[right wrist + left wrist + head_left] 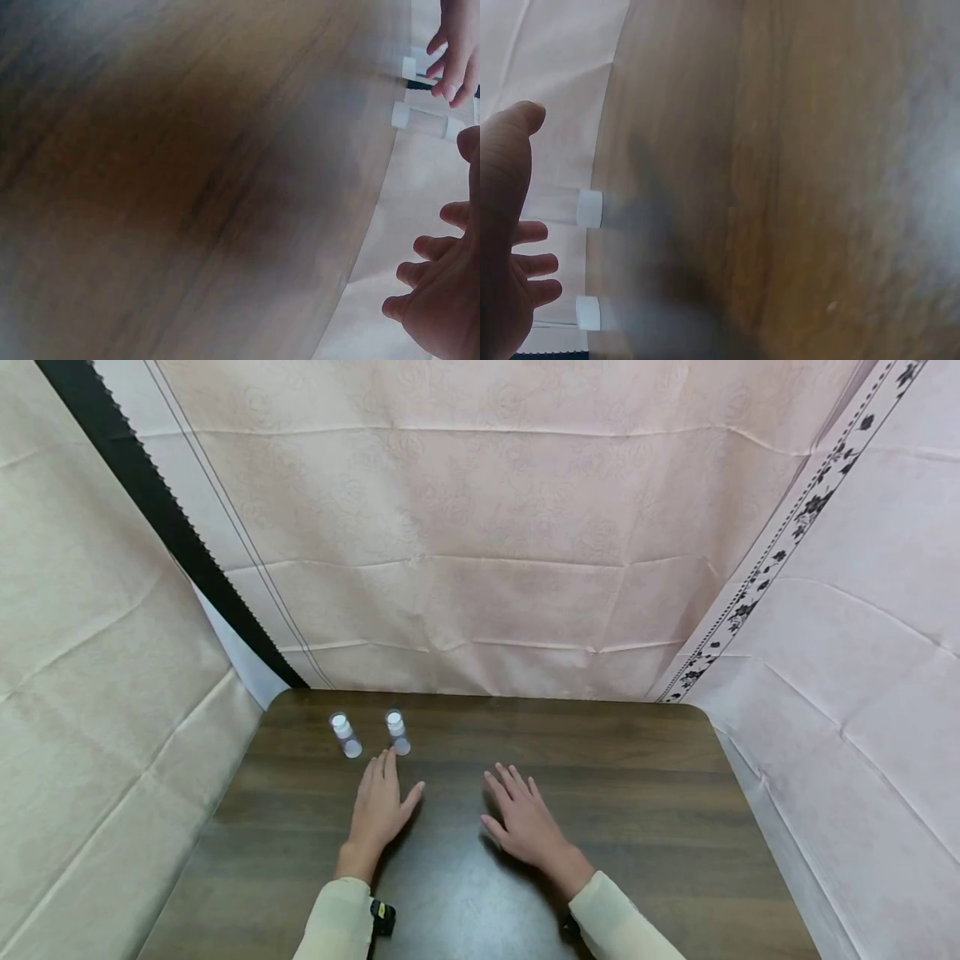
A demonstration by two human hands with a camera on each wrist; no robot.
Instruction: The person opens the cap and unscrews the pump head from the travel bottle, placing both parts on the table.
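Observation:
Two small clear bottles stand upright near the table's back left, white at top and bottom: a left bottle (346,735) and a right bottle (397,732). My left hand (382,806) reaches forward, fingers extended and thumb spread, its fingertips just in front of the right bottle; whether they touch it I cannot tell. The white bottom of that bottle (590,208) shows beyond the fingers in the left wrist view. My right hand (528,822) hovers over the table's middle, fingers spread, holding nothing. A shadow lies under each hand.
The dark wooden table (637,777) has rounded back corners. Behind it hangs a pale pink cloth (480,527), with light cloths at left (97,693) and right (847,677). A black strip (172,518) edges the left side.

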